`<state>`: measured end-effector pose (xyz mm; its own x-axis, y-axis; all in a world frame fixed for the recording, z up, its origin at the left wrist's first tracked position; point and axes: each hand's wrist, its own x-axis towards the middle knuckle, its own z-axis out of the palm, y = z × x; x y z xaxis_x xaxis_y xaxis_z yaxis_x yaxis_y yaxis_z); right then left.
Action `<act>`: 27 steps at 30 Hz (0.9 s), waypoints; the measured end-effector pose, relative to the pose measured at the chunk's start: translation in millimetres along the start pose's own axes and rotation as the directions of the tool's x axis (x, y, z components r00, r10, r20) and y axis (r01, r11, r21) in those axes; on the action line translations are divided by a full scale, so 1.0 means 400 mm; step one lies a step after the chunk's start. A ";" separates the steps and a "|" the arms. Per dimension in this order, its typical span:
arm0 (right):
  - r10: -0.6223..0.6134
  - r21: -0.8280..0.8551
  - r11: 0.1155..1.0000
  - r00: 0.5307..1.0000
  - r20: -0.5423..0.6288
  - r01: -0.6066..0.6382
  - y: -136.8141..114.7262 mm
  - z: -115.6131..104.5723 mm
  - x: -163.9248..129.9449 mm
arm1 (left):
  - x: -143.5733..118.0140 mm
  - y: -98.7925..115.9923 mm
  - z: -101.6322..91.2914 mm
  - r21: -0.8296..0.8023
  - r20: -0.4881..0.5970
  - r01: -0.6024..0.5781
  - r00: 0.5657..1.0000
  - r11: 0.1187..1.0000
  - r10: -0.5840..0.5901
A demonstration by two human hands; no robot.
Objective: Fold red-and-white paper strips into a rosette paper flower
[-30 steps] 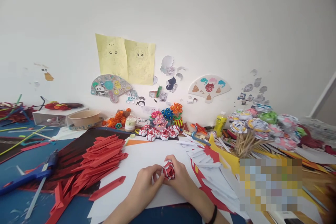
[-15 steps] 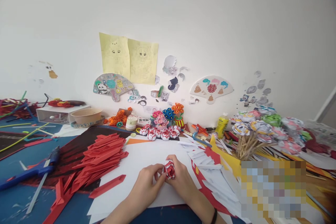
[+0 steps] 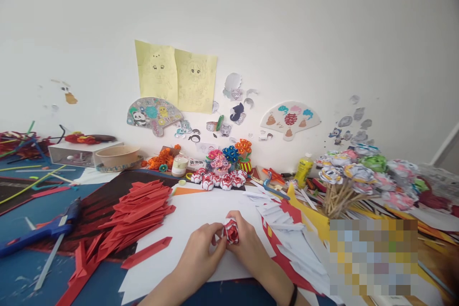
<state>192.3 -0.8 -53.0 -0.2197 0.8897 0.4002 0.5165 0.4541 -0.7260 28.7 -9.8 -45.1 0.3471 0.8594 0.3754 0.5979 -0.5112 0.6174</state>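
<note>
- Both hands meet over the white sheet (image 3: 201, 210) at the near edge of the counter (image 3: 32, 229), and between them sits a small red-and-white paper flower (image 3: 231, 231).
- The left hand (image 3: 201, 256) has its grip pinched on the flower's left side, thumb and fingertips closed against the folded layers.
- The right hand (image 3: 247, 246) cups the flower from the right and behind, its grip pressed onto the paper; a dark band circles that wrist.
- The flower looks well along: its petals are already rolled into a tight round head. Judging from the pinching fingers, an outer fold is being shaped or seated, so it seems close to finished but not yet set down.
- At least 5 similar red-and-white flowers (image 3: 217, 180) stand in a row farther back, apparently completed.
- A large heap of folded red strips (image 3: 143, 208) lies to the left, and a pile of white folded pieces (image 3: 287, 222) to the right, so plenty of material remains unused.
- A blue glue gun (image 3: 43, 232) lies apart at the far left, untouched.
- A bunch of paper flowers on sticks (image 3: 358, 177) rests at the right.
</note>
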 end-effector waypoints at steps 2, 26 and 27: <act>0.003 0.029 1.000 1.000 0.008 -0.004 -0.001 0.003 -0.001 | -0.002 0.002 0.002 0.005 -0.013 0.018 1.000 1.000 -0.018; -0.103 -0.028 0.994 0.988 0.115 0.107 0.007 0.014 -0.007 | 0.008 -0.013 0.006 0.092 -0.053 0.136 0.990 0.986 -0.132; -0.102 -0.034 0.994 0.987 0.123 0.106 0.006 0.014 -0.007 | 0.008 -0.015 0.007 0.090 -0.062 0.139 0.989 0.986 -0.134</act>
<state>189.5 -2.0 -59.0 -0.3710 0.8380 0.4002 0.5177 0.5444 -0.6600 28.1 -3.9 -49.7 0.2184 0.9179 0.3312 0.7028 -0.3834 0.5992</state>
